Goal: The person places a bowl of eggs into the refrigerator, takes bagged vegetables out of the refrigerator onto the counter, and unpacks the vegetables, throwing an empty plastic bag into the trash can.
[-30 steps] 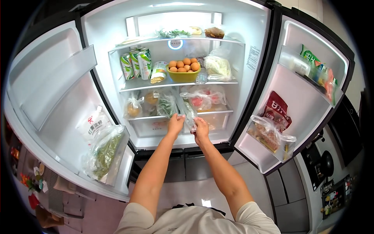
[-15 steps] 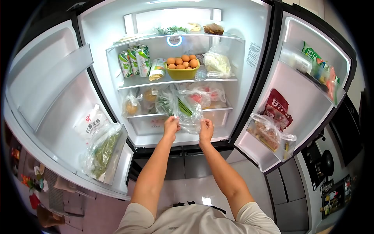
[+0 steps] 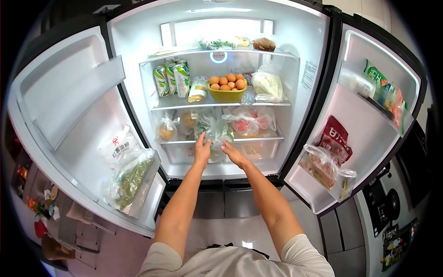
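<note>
On the fridge's lower shelf lies a clear plastic bag of green vegetables [image 3: 212, 124], its loose end hanging over the shelf front. My left hand [image 3: 201, 151] is at the bag's left side, fingers stretched up against the plastic. At the lower right of the bag, my right hand [image 3: 234, 154] touches the plastic with extended fingers. Both hands look open, though the crumpled plastic partly hides the fingertips. Left of the bag sit bagged round yellowish fruits [image 3: 166, 131]; to its right rests a bag with pinkish-red contents [image 3: 249, 121].
Above stand several green-white cans [image 3: 171, 79] and a yellow basket [image 3: 227, 95] of eggs. A clear drawer [image 3: 258, 152] is below the shelf. Both doors stand open; the left holds bagged greens [image 3: 131, 182], the right a dark red packet [image 3: 334, 138] and a bagged food pack [image 3: 320, 168].
My hands have let go of the bag's pulled-out edges and come closer together against it. The bag is more bunched, with its stalks now covered. The view has shifted slightly.
</note>
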{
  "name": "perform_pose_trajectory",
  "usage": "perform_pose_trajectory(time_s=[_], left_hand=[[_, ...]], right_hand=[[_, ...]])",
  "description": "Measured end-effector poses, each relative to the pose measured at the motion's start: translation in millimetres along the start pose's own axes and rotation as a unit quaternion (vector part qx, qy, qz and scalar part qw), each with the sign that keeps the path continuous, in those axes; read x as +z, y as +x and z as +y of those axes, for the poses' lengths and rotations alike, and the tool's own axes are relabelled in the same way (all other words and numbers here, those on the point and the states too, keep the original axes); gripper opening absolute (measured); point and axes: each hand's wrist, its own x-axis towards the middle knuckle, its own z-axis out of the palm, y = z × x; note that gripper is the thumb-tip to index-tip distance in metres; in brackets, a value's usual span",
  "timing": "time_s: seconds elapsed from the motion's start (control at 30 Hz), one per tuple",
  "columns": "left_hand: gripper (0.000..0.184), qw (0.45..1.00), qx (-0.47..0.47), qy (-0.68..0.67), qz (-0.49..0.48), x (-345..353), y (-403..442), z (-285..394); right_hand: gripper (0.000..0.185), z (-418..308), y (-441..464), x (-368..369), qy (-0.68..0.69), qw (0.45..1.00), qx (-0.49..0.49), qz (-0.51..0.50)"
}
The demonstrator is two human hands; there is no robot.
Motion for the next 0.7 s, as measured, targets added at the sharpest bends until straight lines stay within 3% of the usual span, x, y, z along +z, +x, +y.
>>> perform_pose_trajectory(time_s=[0.07,0.1,0.23,0.37,0.7], left_hand=[[0.051,0.996,0.052,0.076,0.014,-2,2,1],[0.049,0.996,0.062,0.069,0.007,-3,2,5],[0.05,0.985,0.16,0.069,-0.006,-1,10,21],[0.05,0.97,0.233,0.071,0.008,11,21,53],[0.052,0.938,0.339,0.068,0.037,23,36,131]], right_hand=[[0.068,-3,2,-3,-0.076,0.996,-0.038,0.034],[0.051,-20,-8,-2,-0.138,0.98,-0.022,0.144],[0.033,-63,-22,-8,-0.169,0.917,-0.138,0.333],[0.028,-104,-22,-29,-0.138,0.904,-0.225,0.336],[0.028,-170,-13,-59,-0.168,0.852,-0.318,0.38]])
